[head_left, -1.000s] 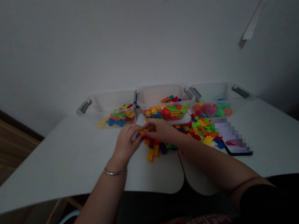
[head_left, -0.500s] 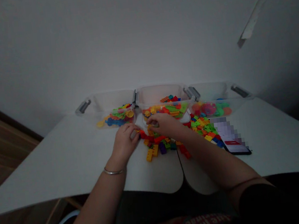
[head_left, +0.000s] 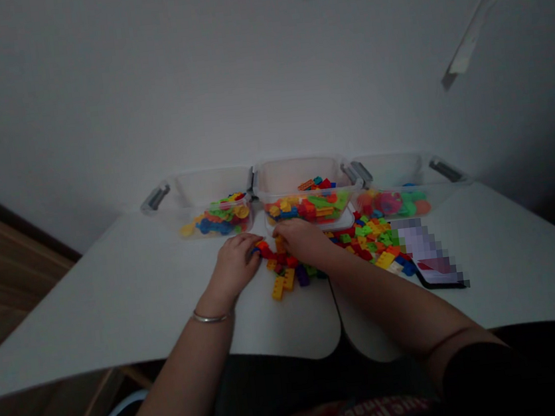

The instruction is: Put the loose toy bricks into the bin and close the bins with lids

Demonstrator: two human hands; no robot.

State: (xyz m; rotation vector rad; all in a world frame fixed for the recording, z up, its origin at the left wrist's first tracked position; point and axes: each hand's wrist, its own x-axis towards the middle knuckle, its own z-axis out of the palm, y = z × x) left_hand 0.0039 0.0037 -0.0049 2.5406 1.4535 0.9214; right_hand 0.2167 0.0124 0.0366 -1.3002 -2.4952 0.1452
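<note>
My left hand [head_left: 237, 260] rests at the left edge of a loose pile of toy building bricks, its fingers curled and closed on a few joined red, orange and blue bricks [head_left: 263, 249]. My right hand [head_left: 306, 239] is over the pile, palm down and fingers bent together. Beside its fingertips stands a yellow brick [head_left: 280, 243]; what those fingers grip is hidden. Nearer me lie yellow bricks [head_left: 277, 289] and a purple brick [head_left: 302, 275]. Green, yellow, red and blue bricks [head_left: 374, 237] spread to the right, partly behind my right forearm.
Three clear plastic boxes stand along the wall: a left box [head_left: 196, 197] and a middle box [head_left: 275, 188] with colourful pieces, and a right box [head_left: 436, 193] with round pieces. A phone [head_left: 434, 263] lies right of the bricks. Two white tabletops [head_left: 143, 303] meet at a seam.
My right hand has lowered slightly, and its fingers now reach down by the yellow brick. My left hand has shifted only slightly at the same red and blue bricks.
</note>
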